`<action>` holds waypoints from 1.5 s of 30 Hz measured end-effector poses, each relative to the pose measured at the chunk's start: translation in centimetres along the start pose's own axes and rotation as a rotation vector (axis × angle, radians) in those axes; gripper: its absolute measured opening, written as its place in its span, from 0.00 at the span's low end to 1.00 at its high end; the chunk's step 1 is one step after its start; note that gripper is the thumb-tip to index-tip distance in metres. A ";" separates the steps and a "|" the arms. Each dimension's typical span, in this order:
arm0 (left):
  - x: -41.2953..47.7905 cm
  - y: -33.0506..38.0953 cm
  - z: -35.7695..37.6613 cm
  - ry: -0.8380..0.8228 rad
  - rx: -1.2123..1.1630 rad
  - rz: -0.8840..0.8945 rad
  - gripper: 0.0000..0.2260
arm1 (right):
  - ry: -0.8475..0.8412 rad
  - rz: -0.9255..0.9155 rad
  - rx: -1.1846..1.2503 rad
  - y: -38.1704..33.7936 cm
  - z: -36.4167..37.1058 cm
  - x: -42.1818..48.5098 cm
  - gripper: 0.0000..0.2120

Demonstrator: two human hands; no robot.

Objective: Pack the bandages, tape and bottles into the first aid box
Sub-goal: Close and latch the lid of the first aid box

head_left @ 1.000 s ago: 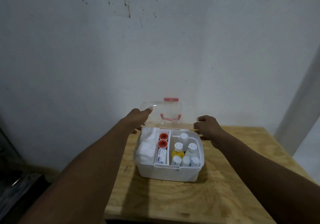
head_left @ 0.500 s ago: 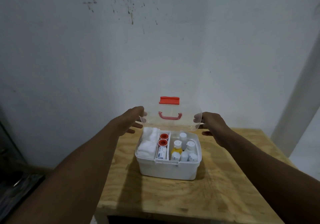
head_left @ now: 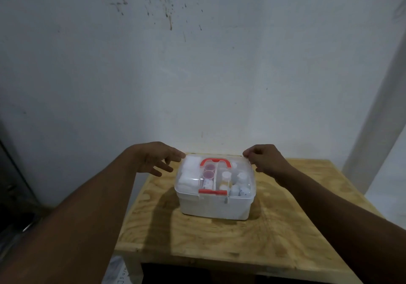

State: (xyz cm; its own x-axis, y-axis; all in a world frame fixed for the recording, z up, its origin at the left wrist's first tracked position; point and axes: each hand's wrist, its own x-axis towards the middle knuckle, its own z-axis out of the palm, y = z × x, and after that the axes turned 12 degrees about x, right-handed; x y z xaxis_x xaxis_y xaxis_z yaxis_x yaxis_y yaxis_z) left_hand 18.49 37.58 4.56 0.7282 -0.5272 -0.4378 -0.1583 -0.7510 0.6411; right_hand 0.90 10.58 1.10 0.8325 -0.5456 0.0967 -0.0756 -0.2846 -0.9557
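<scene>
The white first aid box stands on the wooden table with its clear lid down. On the lid are a red handle and a red front latch. White bandages fill the left compartment, seen through the lid. Two red-centred tape rolls lie in the middle, and several small white-capped bottles stand on the right. My left hand touches the lid's back left corner with spread fingers. My right hand curls round the lid's back right corner.
A stained white wall rises just behind the table. Bare plywood surrounds the box in front and on both sides. Dark objects sit on the floor at the far left, and something white with writing lies under the table's front left corner.
The lid, held upright by both hands a second ago, has swung forward and down onto the box. My left fingers have spread away from it.
</scene>
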 end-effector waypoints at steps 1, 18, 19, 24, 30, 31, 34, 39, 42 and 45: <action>0.0 0.1 0.2 0.029 -0.006 0.004 0.15 | 0.001 -0.045 -0.086 0.2 0.3 -0.1 0.09; 3.1 1.1 8.6 0.467 0.320 0.324 0.23 | -0.055 -0.504 -0.817 0.9 6.1 -3.4 0.30; 3.3 1.2 8.6 0.473 0.322 0.321 0.23 | -0.063 -0.514 -0.825 0.9 6.0 -3.0 0.31; 4.4 2.1 8.9 0.503 0.330 0.312 0.23 | -0.075 -0.512 -0.866 1.1 5.3 -1.5 0.33; 5.6 2.9 8.9 0.463 0.373 0.301 0.23 | -0.087 -0.486 -0.905 1.9 5.0 0.4 0.31; 5.8 3.0 8.9 0.445 0.386 0.296 0.23 | -0.092 -0.483 -0.916 2.1 5.0 0.6 0.30; 6.2 3.0 8.7 0.419 0.408 0.286 0.23 | -0.121 -0.472 -0.921 2.2 4.9 0.9 0.31; 5.8 2.8 9.0 0.446 0.398 0.296 0.22 | -0.090 -0.502 -0.937 2.0 5.0 0.0 0.29; 5.5 2.8 9.2 0.476 0.392 0.299 0.23 | -0.037 -0.510 -0.944 2.2 5.3 -0.7 0.27; 5.5 2.8 9.4 0.491 0.386 0.298 0.23 | -0.023 -0.509 -0.932 2.2 5.4 -0.7 0.25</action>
State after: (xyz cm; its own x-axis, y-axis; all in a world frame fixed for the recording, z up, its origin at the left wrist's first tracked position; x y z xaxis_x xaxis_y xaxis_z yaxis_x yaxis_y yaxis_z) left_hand 15.78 28.90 -1.95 0.8199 -0.5604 0.1170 -0.5584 -0.7376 0.3797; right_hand 3.16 14.61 -2.57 0.8940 -0.1795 0.4105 -0.0978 -0.9723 -0.2122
